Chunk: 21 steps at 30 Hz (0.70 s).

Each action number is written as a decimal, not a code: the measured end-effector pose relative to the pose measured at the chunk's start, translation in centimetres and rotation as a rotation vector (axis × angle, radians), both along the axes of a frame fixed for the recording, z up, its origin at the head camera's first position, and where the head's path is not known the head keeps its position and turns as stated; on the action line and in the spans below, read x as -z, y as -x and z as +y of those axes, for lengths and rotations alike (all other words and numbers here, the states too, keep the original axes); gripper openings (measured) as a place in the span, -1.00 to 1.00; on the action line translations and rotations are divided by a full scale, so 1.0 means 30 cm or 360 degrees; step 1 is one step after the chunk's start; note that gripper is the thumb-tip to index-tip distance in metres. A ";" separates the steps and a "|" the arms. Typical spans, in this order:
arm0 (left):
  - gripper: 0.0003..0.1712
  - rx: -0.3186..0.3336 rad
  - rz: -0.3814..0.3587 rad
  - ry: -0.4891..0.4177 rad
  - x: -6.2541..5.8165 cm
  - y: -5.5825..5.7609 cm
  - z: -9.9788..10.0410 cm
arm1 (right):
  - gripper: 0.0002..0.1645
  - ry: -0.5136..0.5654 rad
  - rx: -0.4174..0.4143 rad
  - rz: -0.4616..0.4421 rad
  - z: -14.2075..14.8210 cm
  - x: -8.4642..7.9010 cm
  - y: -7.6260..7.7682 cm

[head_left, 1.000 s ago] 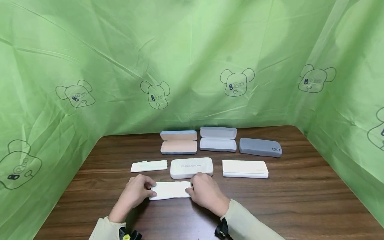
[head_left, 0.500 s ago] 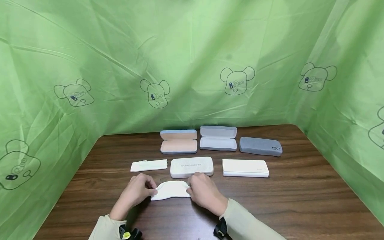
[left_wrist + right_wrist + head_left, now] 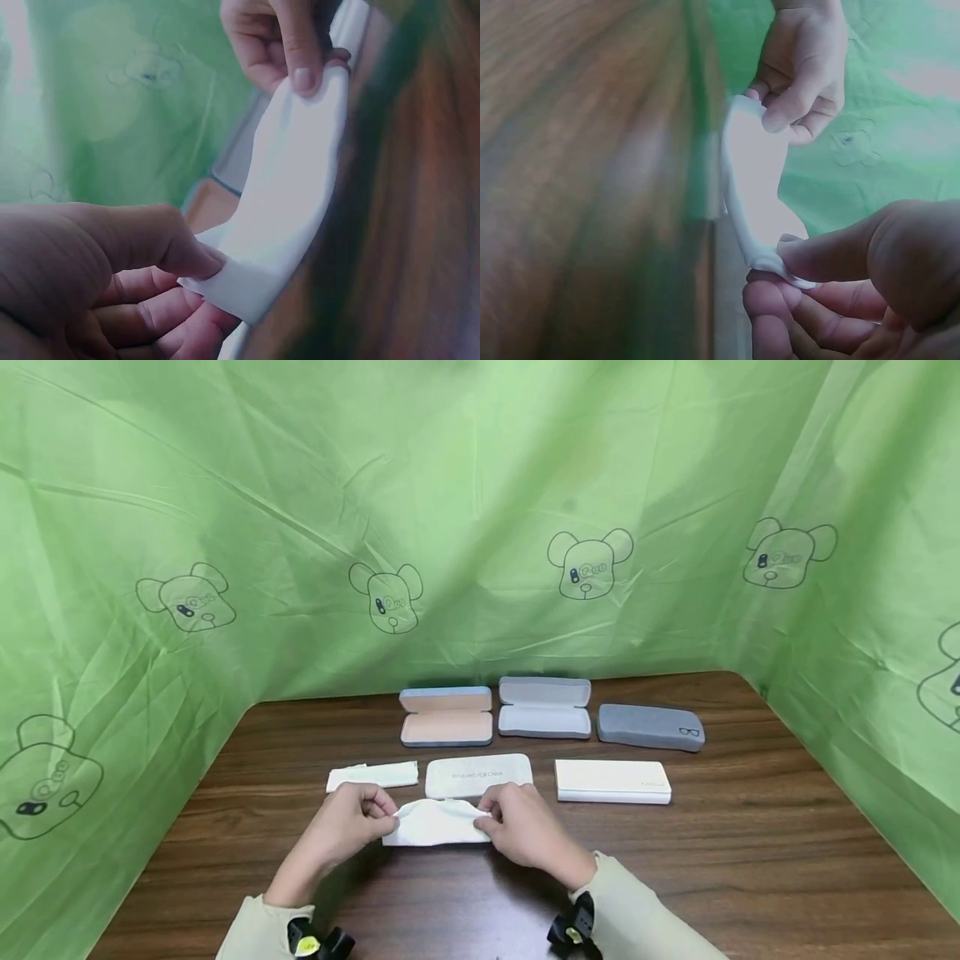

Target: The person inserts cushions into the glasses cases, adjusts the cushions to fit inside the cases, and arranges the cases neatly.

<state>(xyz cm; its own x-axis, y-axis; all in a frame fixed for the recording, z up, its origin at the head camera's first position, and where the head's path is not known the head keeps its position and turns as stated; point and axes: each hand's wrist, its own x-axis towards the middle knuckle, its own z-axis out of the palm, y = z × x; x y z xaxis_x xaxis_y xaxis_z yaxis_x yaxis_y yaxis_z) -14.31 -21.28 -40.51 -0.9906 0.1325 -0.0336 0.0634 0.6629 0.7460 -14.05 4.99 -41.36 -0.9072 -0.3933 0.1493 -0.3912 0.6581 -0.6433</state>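
Observation:
A folded white cloth (image 3: 437, 823) is stretched between the two hands, bulging upward a little in the middle. My left hand (image 3: 354, 820) pinches its left end between thumb and fingers; the left wrist view shows the thumb (image 3: 180, 251) on top of the cloth (image 3: 289, 180). At the other end my right hand (image 3: 522, 827) pinches it, its thumb (image 3: 832, 251) on the upper face in the right wrist view. Just behind the cloth lies a closed white glasses case (image 3: 480, 772) with lettering, its front edge partly hidden.
Another folded white cloth (image 3: 375, 775) lies back left. A flat white case (image 3: 613, 781) sits to the right. Farther back stand an open pink-lined glasses case (image 3: 447, 728), an open grey glasses case (image 3: 545, 722) and a closed grey-blue one (image 3: 649, 727). Green fabric (image 3: 480, 527) surrounds the wooden table (image 3: 735, 860).
Both hands have raised the white cloth off the table and moved it slightly away from the body. First lying flat, it bowed in the middle and now covers the lettered case's front edge.

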 end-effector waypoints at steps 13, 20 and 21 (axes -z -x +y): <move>-0.92 0.0039 0.0122 0.0033 -0.111 0.098 0.105 | -0.88 0.0076 0.0112 -0.0002 0.118 -0.115 0.032; -0.93 0.0059 0.0169 -0.0016 -0.147 0.166 0.196 | -0.90 0.0075 0.0259 0.0039 0.191 -0.127 0.082; -0.94 0.0062 0.0184 -0.0021 -0.151 0.176 0.211 | -0.90 0.0060 0.0277 0.0046 0.203 -0.128 0.092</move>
